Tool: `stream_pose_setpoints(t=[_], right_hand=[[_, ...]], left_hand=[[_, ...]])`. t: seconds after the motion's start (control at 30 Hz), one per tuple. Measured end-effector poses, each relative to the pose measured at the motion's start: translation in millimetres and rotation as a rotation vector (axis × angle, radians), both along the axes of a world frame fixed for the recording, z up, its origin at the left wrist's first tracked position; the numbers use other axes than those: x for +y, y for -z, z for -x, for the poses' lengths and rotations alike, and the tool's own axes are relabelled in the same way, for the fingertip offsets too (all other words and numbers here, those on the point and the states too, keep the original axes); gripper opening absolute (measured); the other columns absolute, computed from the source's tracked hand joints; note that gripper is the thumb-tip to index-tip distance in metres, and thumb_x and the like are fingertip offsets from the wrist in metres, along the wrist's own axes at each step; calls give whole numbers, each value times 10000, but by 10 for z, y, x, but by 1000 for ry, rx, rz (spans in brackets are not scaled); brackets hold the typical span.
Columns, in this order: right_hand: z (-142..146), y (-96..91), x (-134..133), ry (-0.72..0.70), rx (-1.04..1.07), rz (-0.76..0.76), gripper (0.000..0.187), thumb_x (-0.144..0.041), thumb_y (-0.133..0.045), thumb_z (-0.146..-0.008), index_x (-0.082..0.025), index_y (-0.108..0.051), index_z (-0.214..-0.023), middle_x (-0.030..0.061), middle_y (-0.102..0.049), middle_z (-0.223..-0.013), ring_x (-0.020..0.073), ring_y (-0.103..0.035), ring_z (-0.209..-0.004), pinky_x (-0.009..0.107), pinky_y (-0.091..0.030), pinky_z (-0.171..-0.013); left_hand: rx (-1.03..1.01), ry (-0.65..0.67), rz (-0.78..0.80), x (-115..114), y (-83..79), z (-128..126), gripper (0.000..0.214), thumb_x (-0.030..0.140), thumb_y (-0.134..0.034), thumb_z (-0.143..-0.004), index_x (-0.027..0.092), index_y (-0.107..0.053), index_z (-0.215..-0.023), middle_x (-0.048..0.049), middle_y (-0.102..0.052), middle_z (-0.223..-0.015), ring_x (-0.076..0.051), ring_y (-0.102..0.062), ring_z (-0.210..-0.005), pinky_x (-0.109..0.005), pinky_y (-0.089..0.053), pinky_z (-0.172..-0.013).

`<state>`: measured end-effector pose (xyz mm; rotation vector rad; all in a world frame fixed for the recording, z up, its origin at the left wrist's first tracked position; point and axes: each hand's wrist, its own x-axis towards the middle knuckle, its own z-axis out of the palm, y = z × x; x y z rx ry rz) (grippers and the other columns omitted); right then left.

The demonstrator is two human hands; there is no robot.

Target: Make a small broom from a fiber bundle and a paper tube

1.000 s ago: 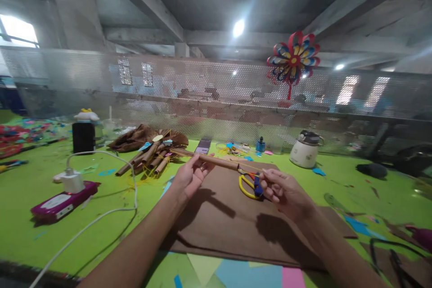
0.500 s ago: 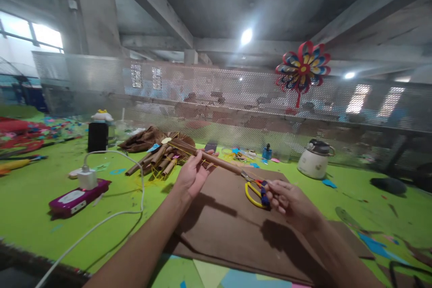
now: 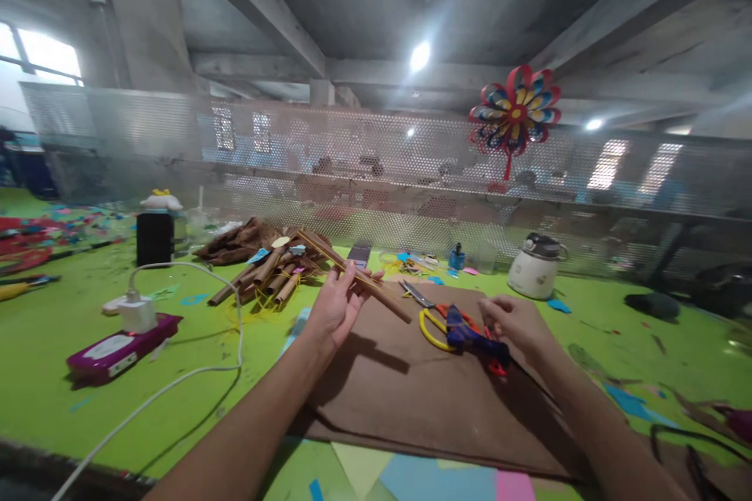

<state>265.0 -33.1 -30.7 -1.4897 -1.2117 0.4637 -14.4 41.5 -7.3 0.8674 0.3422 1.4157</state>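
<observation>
My left hand (image 3: 341,301) is closed around a slim brown paper tube (image 3: 381,300), which slants down to the right above a brown board. A thin yellow strand runs along the tube's upper part. To the right, my right hand (image 3: 517,321) has its fingers curled in a pinch. Whatever they hold, if anything, is too small to make out. Just left of it, scissors (image 3: 455,329) lie on the board (image 3: 411,399), with yellow and orange handles partly wrapped in dark blue material and blades a little apart. More brown tubes (image 3: 273,278) lie piled beyond my left hand, with yellow strands among them.
A purple power strip (image 3: 123,352) with a white plug and cable lies at left, near a black box (image 3: 155,239). At right stands a white lidded jug (image 3: 533,270). Behind the green table rises a perforated metal screen (image 3: 376,188) bearing a red pinwheel flower (image 3: 517,113).
My right hand has drawn away from the tube's lower end, up and to the right, uncovering the scissors. My left hand still holds the tube. The view has turned slightly right.
</observation>
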Motion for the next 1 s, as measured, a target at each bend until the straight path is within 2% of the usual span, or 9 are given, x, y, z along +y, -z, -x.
stream_pose_setpoints(t=[0.13, 0.2, 0.33, 0.47, 0.57, 0.67, 0.8, 0.9, 1.0], right_hand=[[279, -187, -79, 117, -261, -296, 108, -298, -643, -720, -200, -651, -766, 109, -633, -918, 294, -512, -1011, 442, -378, -911], [592, -241, -126, -55, -452, -422, 201, -285, -587, -791, -208, -643, -969, 117, -626, -1047, 283, -508, -1066, 455, -334, -979], [1118, -179, -118, -396, -472, -308, 491, -229, -614, -772, -222, -475, -1243, 103, -583, -1182, 260, -518, -1088, 430, -375, -950], [1252, -40, -34, -389, -344, -158, 689, -187, -615, -743, -209, -313, -1362, 52, -628, -936, 212, -579, -843, 364, -441, -788], [1243, -3, -26, -378, -277, -66, 562, -218, -608, -760, -196, -417, -1288, 15, -602, -791, 174, -549, -667, 314, -430, -655], [1234, -3, -62, -449, -284, -69, 288, -233, -540, -826, -190, -560, -1110, 35, -608, -847, 182, -550, -730, 313, -413, -685], [1184, 6, -105, -478, -231, 12, 114, -254, -545, -834, -190, -598, -913, 33, -574, -831, 191, -515, -779, 318, -394, -712], [1063, -9, -129, -512, -136, 110, 117, -311, -566, -824, -195, -564, -816, -4, -520, -697, 154, -495, -649, 281, -396, -615], [869, -49, -176, -612, -41, 213, 224, -417, -530, -837, -195, -532, -808, -53, -444, -556, 106, -421, -453, 241, -363, -467]], left_hand=[[72, -21, -22, -98, 42, -98, 138, 215, -586, -849, 197, -461, -904, -22, -670, -734, -195, -686, -832, -401, -524, -838], [100, -7, -31, -167, 64, -163, 173, 237, -604, -836, 201, -462, -927, -28, -676, -754, -197, -683, -838, -397, -524, -834], [120, 9, -54, -318, 62, -270, 241, 262, -651, -793, 205, -482, -956, -17, -674, -789, -177, -677, -825, -361, -524, -832], [110, -95, -50, -422, 5, -298, 201, 252, -653, -787, 202, -500, -908, 6, -658, -770, -148, -672, -751, -333, -534, -804], [80, -106, -15, -458, -37, -286, 191, 217, -646, -788, 212, -506, -918, 21, -649, -750, -141, -673, -733, -331, -533, -800], [103, -77, 24, -467, -52, -277, 209, 199, -662, -769, 203, -509, -911, 17, -648, -728, -154, -675, -717, -340, -537, -775], [239, 11, 34, -447, -11, -272, 167, 247, -676, -763, 152, -564, -843, -51, -675, -751, -177, -666, -720, -319, -531, -733], [368, 122, 70, -435, 43, -247, 166, 275, -683, -759, 127, -630, -809, -100, -684, -817, -181, -651, -764, -290, -516, -728], [324, 93, 129, -464, 25, -176, 85, 167, -711, -714, 138, -650, -767, -54, -660, -728, -148, -626, -696, -235, -492, -668]])
